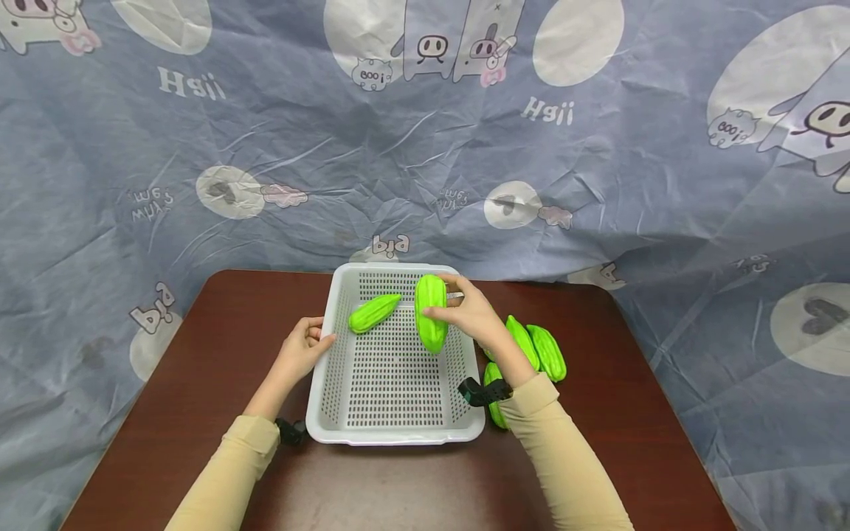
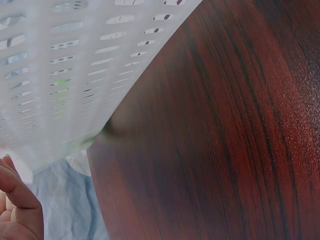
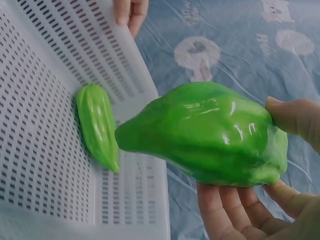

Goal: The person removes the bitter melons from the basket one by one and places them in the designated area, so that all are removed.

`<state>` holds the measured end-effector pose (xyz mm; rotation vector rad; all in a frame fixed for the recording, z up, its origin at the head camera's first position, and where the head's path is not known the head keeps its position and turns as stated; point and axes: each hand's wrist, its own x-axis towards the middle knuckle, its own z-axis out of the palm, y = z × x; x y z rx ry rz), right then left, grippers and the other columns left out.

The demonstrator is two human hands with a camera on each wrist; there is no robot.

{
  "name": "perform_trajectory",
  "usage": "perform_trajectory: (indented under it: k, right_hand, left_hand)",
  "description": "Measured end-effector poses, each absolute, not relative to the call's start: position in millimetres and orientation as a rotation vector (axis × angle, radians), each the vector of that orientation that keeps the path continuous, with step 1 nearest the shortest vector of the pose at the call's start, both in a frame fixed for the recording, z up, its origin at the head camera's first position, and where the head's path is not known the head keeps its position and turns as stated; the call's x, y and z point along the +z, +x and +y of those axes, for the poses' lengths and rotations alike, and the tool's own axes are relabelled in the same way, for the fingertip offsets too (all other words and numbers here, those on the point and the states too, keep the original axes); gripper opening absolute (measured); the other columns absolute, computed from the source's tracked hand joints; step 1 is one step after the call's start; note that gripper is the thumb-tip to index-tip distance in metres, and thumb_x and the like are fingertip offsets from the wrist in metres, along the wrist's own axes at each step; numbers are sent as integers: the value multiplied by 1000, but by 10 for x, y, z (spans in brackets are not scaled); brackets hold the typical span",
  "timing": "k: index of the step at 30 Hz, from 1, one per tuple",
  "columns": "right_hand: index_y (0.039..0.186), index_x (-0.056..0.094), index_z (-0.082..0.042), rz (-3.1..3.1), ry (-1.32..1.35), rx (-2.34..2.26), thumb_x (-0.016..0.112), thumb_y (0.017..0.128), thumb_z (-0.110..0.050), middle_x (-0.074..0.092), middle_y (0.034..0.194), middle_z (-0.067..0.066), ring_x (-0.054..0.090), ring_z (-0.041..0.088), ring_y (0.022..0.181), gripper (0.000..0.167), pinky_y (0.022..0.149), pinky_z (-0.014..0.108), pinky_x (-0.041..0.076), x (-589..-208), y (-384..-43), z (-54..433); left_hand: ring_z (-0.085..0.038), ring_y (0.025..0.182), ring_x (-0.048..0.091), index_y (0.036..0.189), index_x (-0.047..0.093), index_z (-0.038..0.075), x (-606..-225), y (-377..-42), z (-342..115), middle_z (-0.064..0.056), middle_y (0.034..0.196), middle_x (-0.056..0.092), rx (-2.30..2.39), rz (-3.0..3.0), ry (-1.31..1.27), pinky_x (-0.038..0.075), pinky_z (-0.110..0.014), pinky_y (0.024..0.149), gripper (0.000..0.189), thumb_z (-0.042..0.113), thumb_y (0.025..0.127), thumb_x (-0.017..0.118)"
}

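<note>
A bright green, ribbed gourd (image 1: 431, 313) with a tapered end is held above the white basket (image 1: 396, 436). My right hand (image 1: 468, 313) grips this gourd, with the thumb on one side and the fingers on the other, as the right wrist view shows. My left hand (image 1: 308, 348) pinches the basket's left rim. Inside the basket, a second green gourd (image 1: 374, 313) lies near the upper left corner. Several more green gourds (image 1: 547, 352) lie on the table right of the basket, partly hidden by my right forearm.
The basket has slotted walls and stands on a dark reddish-brown wooden table (image 1: 564, 457). Behind the table hangs a creased blue-grey cloth (image 1: 372, 162) with cartoon prints. A black wrist strap (image 1: 485, 392) sits on my right wrist.
</note>
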<state>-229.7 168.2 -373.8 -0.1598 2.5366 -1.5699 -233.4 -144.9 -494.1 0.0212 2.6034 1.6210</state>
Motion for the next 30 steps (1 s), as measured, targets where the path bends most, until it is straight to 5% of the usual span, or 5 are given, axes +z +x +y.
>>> perform_trajectory:
  k: [30]
  right_hand:
    - [154, 31, -13, 2658, 56, -1464, 73, 89, -26, 42, 146, 18, 50, 35, 124, 78, 92, 42, 49, -3772, -2063, 2704]
  left_hand:
    - [-11, 76, 60, 137, 43, -6, -4940, -2347, -1446, -18, 104, 60, 1629, 2619, 44, 53, -25, 67, 51, 11, 95, 65]
